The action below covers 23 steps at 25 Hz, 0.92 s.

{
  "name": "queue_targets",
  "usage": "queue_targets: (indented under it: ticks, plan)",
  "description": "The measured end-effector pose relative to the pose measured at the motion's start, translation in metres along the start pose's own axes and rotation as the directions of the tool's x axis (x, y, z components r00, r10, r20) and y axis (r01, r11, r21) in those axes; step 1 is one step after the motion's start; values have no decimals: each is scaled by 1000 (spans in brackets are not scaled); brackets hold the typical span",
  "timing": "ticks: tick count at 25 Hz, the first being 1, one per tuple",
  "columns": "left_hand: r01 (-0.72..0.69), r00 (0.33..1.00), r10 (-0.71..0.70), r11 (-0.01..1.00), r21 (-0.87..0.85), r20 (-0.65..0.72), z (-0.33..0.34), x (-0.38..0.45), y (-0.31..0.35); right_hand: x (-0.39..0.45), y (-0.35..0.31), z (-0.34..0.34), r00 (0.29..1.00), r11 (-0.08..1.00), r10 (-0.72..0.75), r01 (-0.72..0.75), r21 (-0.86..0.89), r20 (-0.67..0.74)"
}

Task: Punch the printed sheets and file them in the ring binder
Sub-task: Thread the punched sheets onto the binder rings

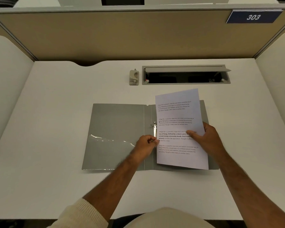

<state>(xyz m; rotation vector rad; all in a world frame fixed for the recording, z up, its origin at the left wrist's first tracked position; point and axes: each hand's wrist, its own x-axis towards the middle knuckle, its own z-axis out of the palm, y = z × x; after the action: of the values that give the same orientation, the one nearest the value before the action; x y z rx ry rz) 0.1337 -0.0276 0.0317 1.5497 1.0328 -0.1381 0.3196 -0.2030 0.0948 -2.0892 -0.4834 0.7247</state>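
Sheets [179, 127]: light, floppy. Pinched at left edge by left hand [146, 144], right hand [206, 138] gripping right edge; best held by edges.

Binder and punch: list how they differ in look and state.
The binder is flat, grey and lies open near the person; the punch is a small beige block farther back, beside the cable tray. Both hands, left hand and right hand, work at the binder; the punch stands untouched. Both rest on the desk.
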Motion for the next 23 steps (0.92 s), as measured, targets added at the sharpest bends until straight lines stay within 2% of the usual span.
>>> queue_targets:
  ticks: [9,18,23]
  plan:
    - [11,1000,-11,998,-68,3,-2,6,-6,-2,2,-1,1000,999,-6,6,53,-2]
    - [34,999,-34,999,-16,32,-3,7,-11,-1,2,0,1000,999,-12,11,46,26]
    - [-7,1000,7,1000,-10,3,0,7,-10,1,9,-3,1000,999,-7,7,43,6]
